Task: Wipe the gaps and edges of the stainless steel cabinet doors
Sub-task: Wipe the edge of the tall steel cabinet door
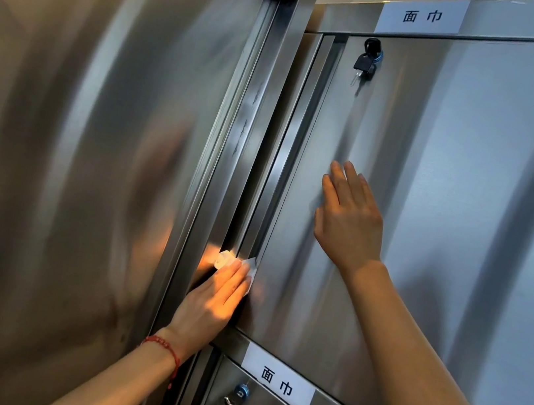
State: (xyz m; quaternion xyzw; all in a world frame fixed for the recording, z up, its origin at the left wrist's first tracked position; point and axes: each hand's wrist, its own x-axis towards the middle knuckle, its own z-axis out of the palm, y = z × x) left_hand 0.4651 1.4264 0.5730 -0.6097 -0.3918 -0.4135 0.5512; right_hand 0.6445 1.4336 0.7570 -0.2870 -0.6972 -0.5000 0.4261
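Head view looks up along a stainless steel cabinet door (377, 219) on the right and a tall steel panel (77, 139) on the left, with a dark vertical gap (251, 207) between them. Low in that gap, the left hand (209, 301) presses a white cloth (248, 270) against the door's left edge, its grip folded around the cloth with fingers pointing up. A red string bracelet (167, 348) circles that wrist. Higher and to the right, the right hand (350, 218) lies flat on the door face, fingers straight and together, holding nothing. Near the door's top a black key (366, 61) hangs from its lock. White labels sit above (423, 16) and below (277, 380) the door. On the lower door, a second lock (240, 392) carries a key ring.
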